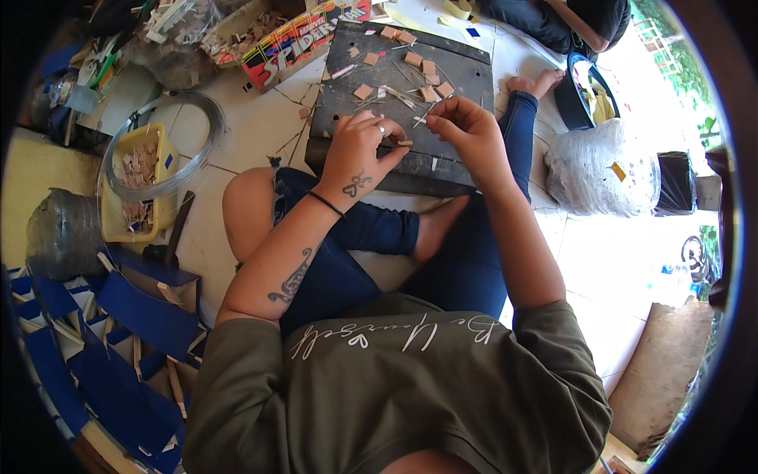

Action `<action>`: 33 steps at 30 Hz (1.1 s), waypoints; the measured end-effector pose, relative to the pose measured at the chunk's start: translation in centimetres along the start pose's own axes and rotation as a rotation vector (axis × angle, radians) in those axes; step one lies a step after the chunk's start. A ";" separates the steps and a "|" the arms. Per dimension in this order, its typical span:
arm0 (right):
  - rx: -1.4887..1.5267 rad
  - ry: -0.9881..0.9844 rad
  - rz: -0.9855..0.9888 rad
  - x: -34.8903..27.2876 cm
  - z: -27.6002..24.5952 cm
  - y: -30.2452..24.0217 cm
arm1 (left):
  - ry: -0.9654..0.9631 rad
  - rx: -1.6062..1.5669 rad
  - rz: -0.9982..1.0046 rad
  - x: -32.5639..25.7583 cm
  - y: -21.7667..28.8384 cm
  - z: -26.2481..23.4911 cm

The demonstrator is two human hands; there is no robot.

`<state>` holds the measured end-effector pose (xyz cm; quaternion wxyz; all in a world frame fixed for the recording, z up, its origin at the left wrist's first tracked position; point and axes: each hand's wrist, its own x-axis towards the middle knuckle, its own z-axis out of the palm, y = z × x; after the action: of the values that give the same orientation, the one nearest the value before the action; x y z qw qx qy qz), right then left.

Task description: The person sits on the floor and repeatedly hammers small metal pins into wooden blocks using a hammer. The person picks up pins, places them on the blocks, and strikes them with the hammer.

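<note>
My left hand [362,148], with a ring on one finger, is closed on a small wooden piece [405,144] over the near edge of a low black table [339,126]. Just to its right, the fingertips of my right hand [475,141] pinch a thin wire-like strip [422,119]. The two hands are apart. Beyond them, several small square wooden blocks [429,68] lie scattered on the tabletop. Thin grey strips [399,96] lie among the blocks, and a slim white and red stick [343,71] rests farther left.
To the left, a wire coil [219,126] leans over a yellow tub [170,158] of wood pieces. Blue folded pieces [150,296] are piled at lower left. A printed carton [304,43] stands at far left. Another person's foot [541,83] and a dark bucket [564,99] are at far right, beside a wrapped bundle [592,170].
</note>
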<state>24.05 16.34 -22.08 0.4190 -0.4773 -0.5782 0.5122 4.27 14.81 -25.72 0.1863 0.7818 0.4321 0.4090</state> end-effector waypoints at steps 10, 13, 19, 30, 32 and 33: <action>-0.446 0.079 -0.217 -1.7 2.4 0.0 | 0.029 -0.038 -0.052 -1.0 -0.8 0.4; -0.471 0.061 -0.232 -1.6 2.5 0.1 | 0.039 -0.046 -0.040 -1.1 -0.8 0.5; -0.515 0.053 -0.301 -1.6 2.6 0.3 | 0.030 -0.045 -0.047 -1.1 -0.9 0.6; -0.596 -0.004 -0.312 -1.4 2.5 -0.5 | 0.105 -0.191 -0.007 -0.6 -0.2 0.8; -0.599 -0.003 -0.338 -1.3 2.3 -0.4 | 0.119 -0.211 -0.005 -0.7 -0.1 1.0; -0.683 0.043 -0.373 -1.7 1.9 -0.4 | 0.123 -0.203 0.003 -0.9 0.0 1.1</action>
<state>22.45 14.30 -21.96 0.3339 -0.4865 -0.7835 0.1949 4.89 14.19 -26.82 0.2371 0.7331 0.3978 0.4981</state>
